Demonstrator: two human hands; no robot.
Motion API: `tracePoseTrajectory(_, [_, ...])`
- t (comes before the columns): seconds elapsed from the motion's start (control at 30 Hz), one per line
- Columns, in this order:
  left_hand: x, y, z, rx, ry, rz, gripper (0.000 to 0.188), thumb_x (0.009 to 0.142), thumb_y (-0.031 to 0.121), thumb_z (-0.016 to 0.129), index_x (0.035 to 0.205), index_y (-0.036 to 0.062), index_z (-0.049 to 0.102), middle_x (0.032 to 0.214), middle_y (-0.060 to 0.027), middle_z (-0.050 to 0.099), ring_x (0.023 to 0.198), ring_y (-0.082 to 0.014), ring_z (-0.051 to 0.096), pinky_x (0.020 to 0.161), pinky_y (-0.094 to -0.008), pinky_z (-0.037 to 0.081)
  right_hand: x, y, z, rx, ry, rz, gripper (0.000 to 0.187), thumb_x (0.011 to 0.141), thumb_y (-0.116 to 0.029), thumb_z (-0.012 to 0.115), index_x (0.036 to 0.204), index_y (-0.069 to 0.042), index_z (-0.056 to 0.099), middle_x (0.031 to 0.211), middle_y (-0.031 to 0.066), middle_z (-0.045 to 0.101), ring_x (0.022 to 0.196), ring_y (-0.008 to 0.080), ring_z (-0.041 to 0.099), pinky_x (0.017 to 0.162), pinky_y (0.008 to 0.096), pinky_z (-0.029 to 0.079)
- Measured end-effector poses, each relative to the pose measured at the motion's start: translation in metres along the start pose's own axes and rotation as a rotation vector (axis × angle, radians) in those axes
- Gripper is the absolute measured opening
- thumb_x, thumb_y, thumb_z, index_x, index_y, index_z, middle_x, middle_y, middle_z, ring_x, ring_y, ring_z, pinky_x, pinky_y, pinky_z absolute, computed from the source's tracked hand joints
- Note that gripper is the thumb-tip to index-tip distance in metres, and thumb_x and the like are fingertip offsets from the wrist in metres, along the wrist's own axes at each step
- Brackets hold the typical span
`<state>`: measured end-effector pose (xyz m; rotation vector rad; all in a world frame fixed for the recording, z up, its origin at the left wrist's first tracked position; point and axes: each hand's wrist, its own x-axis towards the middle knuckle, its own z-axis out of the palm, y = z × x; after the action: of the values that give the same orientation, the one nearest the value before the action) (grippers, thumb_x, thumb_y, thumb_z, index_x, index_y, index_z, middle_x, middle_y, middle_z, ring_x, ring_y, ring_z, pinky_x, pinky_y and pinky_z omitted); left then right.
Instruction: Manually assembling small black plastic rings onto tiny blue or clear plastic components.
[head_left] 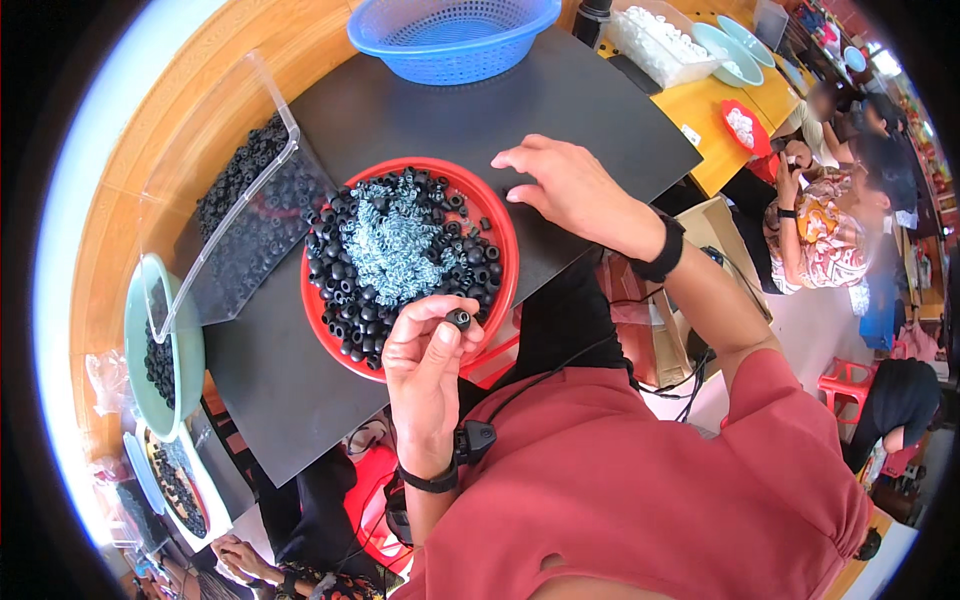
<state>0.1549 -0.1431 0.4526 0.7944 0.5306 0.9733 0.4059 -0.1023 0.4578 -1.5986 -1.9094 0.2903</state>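
The small black part sits between the thumb and index finger of the left hand, pinched at its sides, with its open end bare and a pale ring-like shape showing inside. It is seen nearly end-on: the hole faces up toward the wearer's eyes, so its short long axis seems to run roughly along the line of sight, though the exact tilt cannot be told. The step in hand looks like holding one part mouth-up for fitting or checking; whether the pale shape is a seated coil is too small to tell. The next move would probably call for a steady pinch, the mouth kept facing up and the other hand brought in. Just beyond the grip and to its left, pale wiry coils lie heaped on loose black parts in a red basin, whose near rim is right by the grip. Farther out beyond and right of the grip, the right hand hovers with fingers parted, nothing visible between them, over the dark table. Well left of the grip stands a clear bin of more black pieces.
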Motion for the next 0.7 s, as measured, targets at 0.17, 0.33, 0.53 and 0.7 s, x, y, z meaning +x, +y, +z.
tracePoseTrajectory(0.17, [0.002, -0.002, -0.003, -0.031, 0.030, 0.014, 0.019, 0.092, 0.008, 0.062, 0.109, 0.0006, 0.060, 0.104, -0.0136, 0.067, 0.080, -0.0138, 0.063, 0.073, -0.0251, 0.051, 0.000, 0.016, 0.017, -0.169, -0.143, -0.037, 0.014, 0.081, -0.009, 0.065, 0.092, -0.001, 0.065, 0.088, 0.0174, 0.064, 0.085, 0.0375, 0.062, 0.074, 0.0452, 0.051])
tracePoseTrajectory(0.33, [0.005, -0.003, -0.006, -0.047, 0.070, -0.049, 0.018, 0.093, 0.009, 0.060, 0.109, -0.0004, 0.060, 0.098, -0.0114, 0.067, 0.076, -0.0127, 0.064, 0.068, -0.0214, 0.050, -0.003, -0.031, -0.012, 0.103, -0.013, -0.169, 0.011, 0.083, -0.005, 0.060, 0.092, 0.000, 0.063, 0.091, 0.0171, 0.063, 0.081, 0.0371, 0.062, 0.071, 0.0433, 0.050])
tracePoseTrajectory(0.53, [0.011, -0.006, 0.005, -0.030, 0.109, -0.033, 0.021, 0.093, 0.008, 0.062, 0.111, -0.0014, 0.062, 0.091, -0.0083, 0.067, 0.075, -0.0115, 0.064, 0.067, -0.0208, 0.050, -0.014, -0.077, -0.014, 0.069, -0.089, -0.505, 0.042, 0.079, -0.003, 0.059, 0.120, -0.008, 0.057, 0.089, 0.0080, 0.058, 0.078, 0.0274, 0.060, 0.074, 0.0363, 0.047])
tracePoseTrajectory(0.7, [0.008, 0.000, 0.007, -0.018, 0.177, -0.002, 0.015, 0.092, 0.008, 0.063, 0.104, -0.0004, 0.064, 0.085, -0.0059, 0.067, 0.069, -0.0110, 0.063, 0.065, -0.0209, 0.051, -0.012, -0.088, -0.011, 0.092, -0.104, -0.536, 0.049, 0.080, -0.006, 0.060, 0.128, -0.010, 0.053, 0.083, 0.0041, 0.057, 0.076, 0.0242, 0.059, 0.075, 0.0337, 0.045])
